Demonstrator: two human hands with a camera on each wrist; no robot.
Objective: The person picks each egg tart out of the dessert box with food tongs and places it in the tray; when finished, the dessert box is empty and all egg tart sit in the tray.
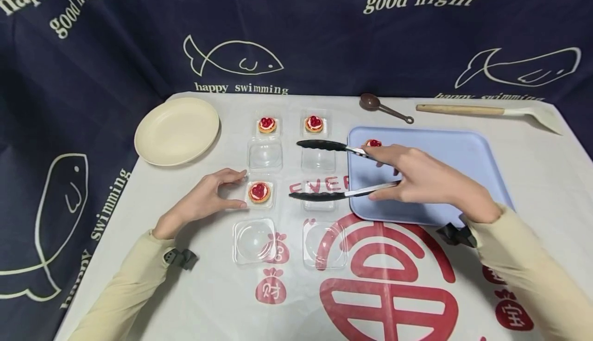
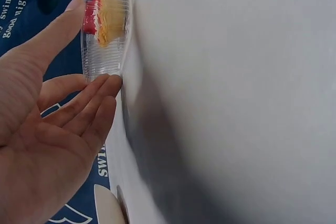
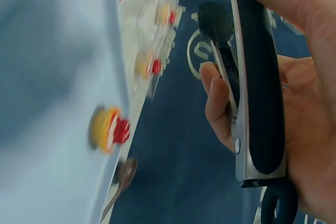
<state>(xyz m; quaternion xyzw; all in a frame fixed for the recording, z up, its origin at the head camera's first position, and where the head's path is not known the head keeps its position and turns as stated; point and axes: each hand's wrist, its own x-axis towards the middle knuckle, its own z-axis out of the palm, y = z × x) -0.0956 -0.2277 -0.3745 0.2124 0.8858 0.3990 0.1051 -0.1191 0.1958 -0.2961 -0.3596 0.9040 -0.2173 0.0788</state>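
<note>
My right hand grips black-tipped metal tongs, whose arms are spread apart with nothing between them. They reach from over the blue tray across the right-hand boxes. At the left, my left hand has its thumb and fingers parted, fingertips right at the edge of a clear plastic box. In that box sits a red-topped tart. Two more tarts, a left one and a right one, sit in boxes at the back. Another tart lies on the tray, partly hidden by the right hand in the head view.
Open clear lids lie in front of the boxes, among them a left lid and a right lid. A cream plate stands at the back left. Behind the tray lie a brown scoop and a wooden-handled spatula.
</note>
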